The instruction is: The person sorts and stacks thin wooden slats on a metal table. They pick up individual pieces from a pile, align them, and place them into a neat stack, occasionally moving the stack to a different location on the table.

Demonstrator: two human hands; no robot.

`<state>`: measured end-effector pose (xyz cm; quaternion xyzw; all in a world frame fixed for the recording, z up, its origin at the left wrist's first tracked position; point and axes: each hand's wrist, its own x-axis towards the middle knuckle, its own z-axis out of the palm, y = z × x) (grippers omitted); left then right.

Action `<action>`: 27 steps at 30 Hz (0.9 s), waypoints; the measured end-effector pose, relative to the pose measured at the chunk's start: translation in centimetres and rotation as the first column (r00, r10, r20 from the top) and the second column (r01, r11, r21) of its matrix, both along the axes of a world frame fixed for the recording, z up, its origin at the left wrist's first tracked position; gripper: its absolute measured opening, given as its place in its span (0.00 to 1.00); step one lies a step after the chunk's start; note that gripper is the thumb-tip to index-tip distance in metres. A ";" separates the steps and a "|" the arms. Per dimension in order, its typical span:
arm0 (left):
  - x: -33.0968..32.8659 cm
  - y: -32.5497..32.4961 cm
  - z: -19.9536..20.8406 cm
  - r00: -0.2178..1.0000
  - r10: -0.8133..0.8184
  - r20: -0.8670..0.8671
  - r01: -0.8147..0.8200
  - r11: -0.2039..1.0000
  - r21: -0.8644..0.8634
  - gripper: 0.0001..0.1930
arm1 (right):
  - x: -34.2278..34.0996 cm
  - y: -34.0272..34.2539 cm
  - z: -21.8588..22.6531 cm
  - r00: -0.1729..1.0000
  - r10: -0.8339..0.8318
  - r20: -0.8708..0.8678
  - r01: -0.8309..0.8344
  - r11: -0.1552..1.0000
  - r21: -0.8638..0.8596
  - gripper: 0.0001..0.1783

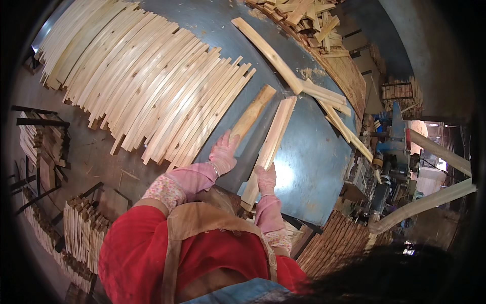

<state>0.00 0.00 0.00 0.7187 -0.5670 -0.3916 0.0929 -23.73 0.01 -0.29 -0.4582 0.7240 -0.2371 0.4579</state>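
Note:
Pink gloves cover both of my hands. My left hand (pixel 223 154) has its fingers on the near end of a short wooden strip (pixel 252 112), which lies slanting on the blue-grey metal table (pixel 310 167). Closed around the near part of a longer, paler wooden strip (pixel 277 126) is my right hand (pixel 267 180). This strip's near end sticks out past the hand, at the table's front edge. A wide row of wooden strips (pixel 152 76) lies side by side to the left of my left hand.
Beyond my hands lies a long loose board (pixel 267 52), with several crossed strips (pixel 331 101) to its right. Offcuts (pixel 309 20) are heaped at the far edge. Machinery with a ribbed hose (pixel 425 202) stands at right. Stacked strips (pixel 86 230) stand at lower left.

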 end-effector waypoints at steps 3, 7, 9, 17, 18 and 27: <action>6.2 0.1 6.6 0.948 0.112 -0.297 -0.117 0.993 0.000 0.48 | 8.6 0.9 2.3 1.000 0.015 -0.023 -0.016 1.000 -0.021 0.30; 7.7 0.9 11.5 0.795 0.041 -0.606 -0.197 0.961 -0.194 0.42 | 16.9 4.0 0.1 0.984 0.149 0.102 -0.140 0.986 -0.089 0.27; 8.8 1.3 11.9 0.756 -0.055 -0.652 -0.242 0.903 -0.357 0.42 | 19.5 4.6 -2.1 0.937 0.219 0.272 -0.218 0.975 -0.034 0.28; 9.7 -0.6 11.8 0.473 0.096 -0.876 -0.420 0.898 -0.128 0.35 | 18.8 2.5 9.7 0.613 0.043 0.789 -0.193 0.976 0.097 0.33; 8.9 -1.1 11.1 0.558 0.025 -0.829 -0.460 0.841 -0.284 0.33 | 18.5 0.8 10.2 0.710 0.151 0.687 -0.167 0.985 -0.044 0.31; 9.0 0.3 12.1 0.851 0.191 -0.489 -0.359 0.891 -0.277 0.32 | 11.8 -37.5 18.3 0.956 0.089 0.278 0.046 0.895 -0.444 0.47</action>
